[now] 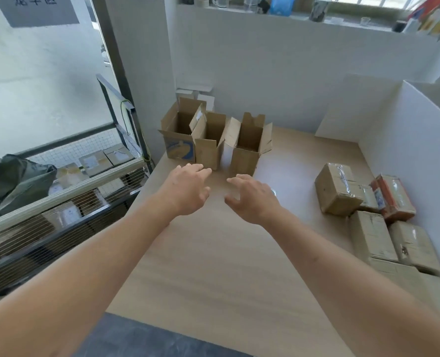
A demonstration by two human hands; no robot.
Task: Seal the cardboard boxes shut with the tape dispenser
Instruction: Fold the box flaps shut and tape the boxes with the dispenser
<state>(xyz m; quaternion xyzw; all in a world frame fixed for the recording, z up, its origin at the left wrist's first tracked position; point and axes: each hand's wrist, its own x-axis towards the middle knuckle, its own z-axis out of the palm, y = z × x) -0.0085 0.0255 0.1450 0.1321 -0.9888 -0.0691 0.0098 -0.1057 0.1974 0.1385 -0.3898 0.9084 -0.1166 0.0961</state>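
Left fingers: spread and relaxed on the left hand (pixel 188 188), holding nothing, tips near the foot of the middle open brown cardboard box (pixel 208 148).
Right fingers: loosely curved on the right hand (pixel 252 195), empty, tips just short of the right-hand open brown cardboard box (pixel 247 150).
Boxes: three in a row at the far left of the pale wooden table (pixel 226 253), flaps up; the leftmost brown box with blue and yellow print (pixel 179 143) touches the middle one.
Sealed parcels: taped brown cardboard stack (pixel 368 217) on the right, well apart.
Tape dispenser: not seen anywhere.
Step, judged: fetching an open box.
Advice: grip both side walls low, draw it close, fold short flaps first.
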